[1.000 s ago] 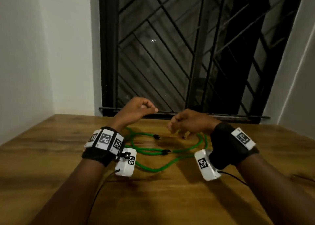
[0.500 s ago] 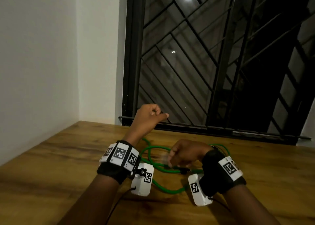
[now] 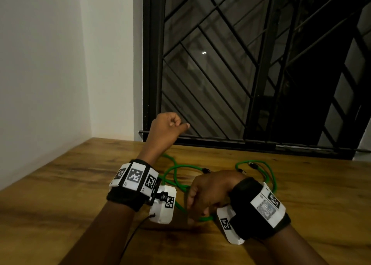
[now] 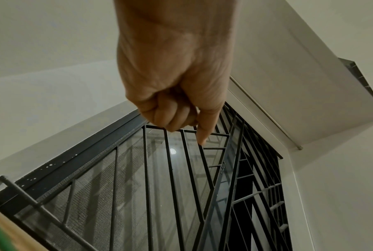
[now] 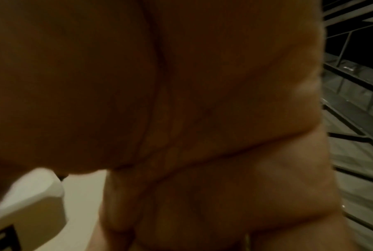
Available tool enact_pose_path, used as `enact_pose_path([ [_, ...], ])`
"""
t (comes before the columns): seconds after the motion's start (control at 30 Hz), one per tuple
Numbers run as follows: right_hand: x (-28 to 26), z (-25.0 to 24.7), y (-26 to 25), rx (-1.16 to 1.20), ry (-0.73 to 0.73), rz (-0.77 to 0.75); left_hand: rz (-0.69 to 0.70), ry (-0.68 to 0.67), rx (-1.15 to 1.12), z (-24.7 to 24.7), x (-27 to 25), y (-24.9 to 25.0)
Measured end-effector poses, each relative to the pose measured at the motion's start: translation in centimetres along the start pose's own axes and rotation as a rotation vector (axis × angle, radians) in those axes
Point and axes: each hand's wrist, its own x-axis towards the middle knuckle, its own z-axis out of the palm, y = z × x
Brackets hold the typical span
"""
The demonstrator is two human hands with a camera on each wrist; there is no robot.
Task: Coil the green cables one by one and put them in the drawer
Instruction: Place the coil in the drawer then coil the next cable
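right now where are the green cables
In the head view the green cables lie loose on the wooden table below the barred window, between the raised left hand and the lower right hand.

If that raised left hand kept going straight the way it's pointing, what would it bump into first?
Probably the barred window. The left hand is raised above the table, fingers curled, thumb aimed toward the bars. Nothing shows between them, though depth is hard to judge.
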Motion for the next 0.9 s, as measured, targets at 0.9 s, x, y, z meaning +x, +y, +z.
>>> enact_pose_path([
  [0.9,-4.1,-5.8,7.0,0.675,1.471,-0.644,0.072,-0.43,0.027,2.3,-1.8,0.0],
])
